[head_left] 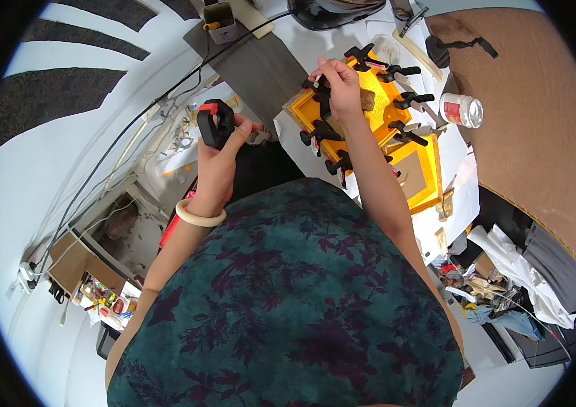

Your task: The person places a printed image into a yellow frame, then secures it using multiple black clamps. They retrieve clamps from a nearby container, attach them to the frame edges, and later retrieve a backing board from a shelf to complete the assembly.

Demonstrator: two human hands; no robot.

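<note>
My left hand [219, 166], with a cream bangle at its wrist, is closed around a black ring-shaped tool [215, 123] with a red tab, left of the worktable. At the table, my right hand [341, 88] pinches a black spring clamp [322, 95] on the left edge of a golden-yellow frame [391, 93]. My fingers partly hide that clamp. Several more black clamps grip the frame all round, among them a front-left clamp [320, 136] and a right-side clamp [411, 100]. Inside the frame, beside my right wrist, sits a brown lump [367, 100].
A second yellow frame [430, 169] lies nearer me on white sheeting. To the right stand a clear jar [461, 110] and a brown board [529, 102]. A dark cable [200, 64] crosses the left side. A small bin [220, 24] stands at the back. Cluttered goods [498, 285] fill the lower right.
</note>
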